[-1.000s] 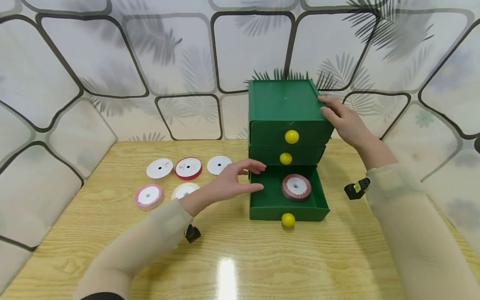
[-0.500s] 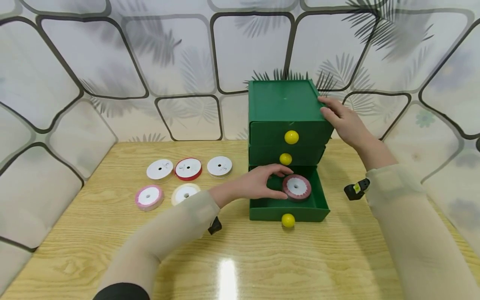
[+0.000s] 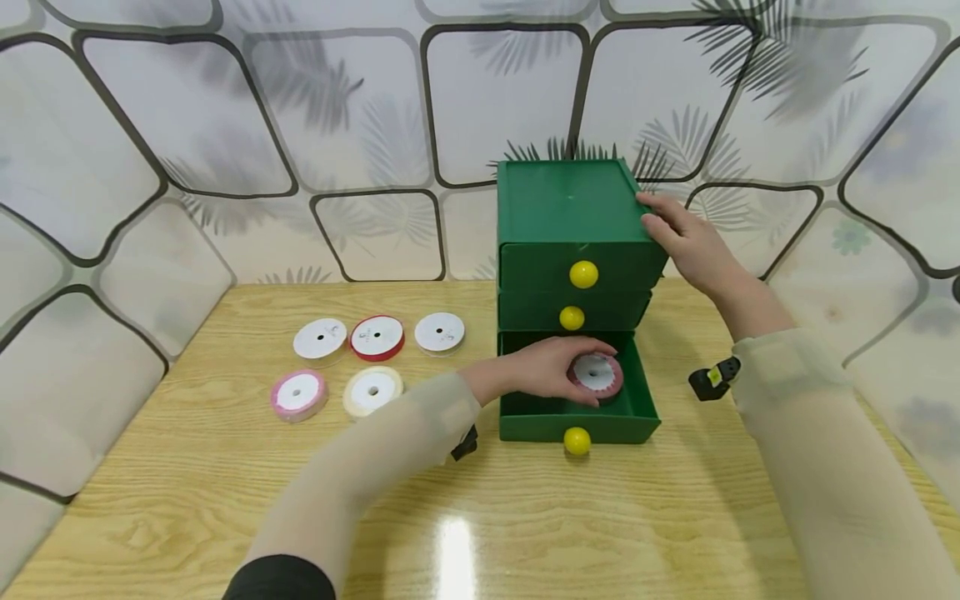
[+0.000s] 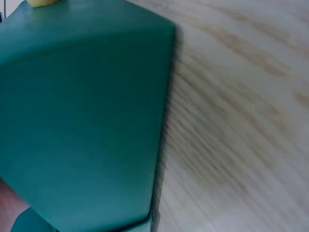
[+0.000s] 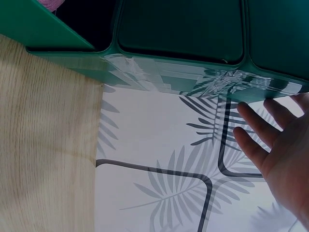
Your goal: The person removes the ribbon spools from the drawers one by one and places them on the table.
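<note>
In the head view my left hand reaches over the left side of the pulled-out bottom drawer. Its thumb and fingers go round a dusky-pink ribbon spool lying inside. Up at the right, my right hand rests its fingers, fairly straight, on the upper right edge of the green drawer cabinet. The left wrist view is mostly filled by the drawer's outer wall, so the grip is hidden there. Relaxed fingers of the right hand touch the cabinet's taped side in the right wrist view.
Left of the cabinet, several ribbon spools lie on the wooden table: white, red, another white, pink and cream. The upper drawers, with yellow knobs, are closed. Patterned wall panels stand behind.
My left hand has moved right, from the drawer's left edge to the dusky-pink ribbon spool, and its fingers have come round it. The right hand and the cabinet have stayed put.
</note>
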`<state>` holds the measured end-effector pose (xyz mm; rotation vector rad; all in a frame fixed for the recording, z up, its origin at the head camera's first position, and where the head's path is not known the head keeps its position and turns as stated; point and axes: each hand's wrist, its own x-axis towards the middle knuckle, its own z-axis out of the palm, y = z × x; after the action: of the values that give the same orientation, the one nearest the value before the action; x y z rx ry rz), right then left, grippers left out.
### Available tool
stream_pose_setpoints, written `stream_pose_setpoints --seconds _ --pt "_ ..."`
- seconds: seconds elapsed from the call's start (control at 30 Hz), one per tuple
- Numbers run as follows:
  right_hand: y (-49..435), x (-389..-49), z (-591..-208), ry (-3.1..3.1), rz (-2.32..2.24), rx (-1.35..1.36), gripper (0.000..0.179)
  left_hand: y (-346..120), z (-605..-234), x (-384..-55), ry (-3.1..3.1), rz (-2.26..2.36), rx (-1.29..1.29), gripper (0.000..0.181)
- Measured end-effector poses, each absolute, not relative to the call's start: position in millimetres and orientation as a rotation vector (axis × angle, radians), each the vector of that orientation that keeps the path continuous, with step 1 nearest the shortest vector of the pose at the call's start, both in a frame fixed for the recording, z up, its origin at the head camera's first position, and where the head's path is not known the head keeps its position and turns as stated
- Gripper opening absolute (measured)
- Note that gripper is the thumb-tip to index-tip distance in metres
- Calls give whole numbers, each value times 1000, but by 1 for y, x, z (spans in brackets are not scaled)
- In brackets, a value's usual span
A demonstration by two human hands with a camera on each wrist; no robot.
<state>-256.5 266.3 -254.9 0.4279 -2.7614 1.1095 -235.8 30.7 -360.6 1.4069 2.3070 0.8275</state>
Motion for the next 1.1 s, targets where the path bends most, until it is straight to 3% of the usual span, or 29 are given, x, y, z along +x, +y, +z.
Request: stream_pose_setpoints --seconds 1.1 --pt "265 -256 -254 -2759 1116 420 62 49 -382 -250 2433 534 1305 79"
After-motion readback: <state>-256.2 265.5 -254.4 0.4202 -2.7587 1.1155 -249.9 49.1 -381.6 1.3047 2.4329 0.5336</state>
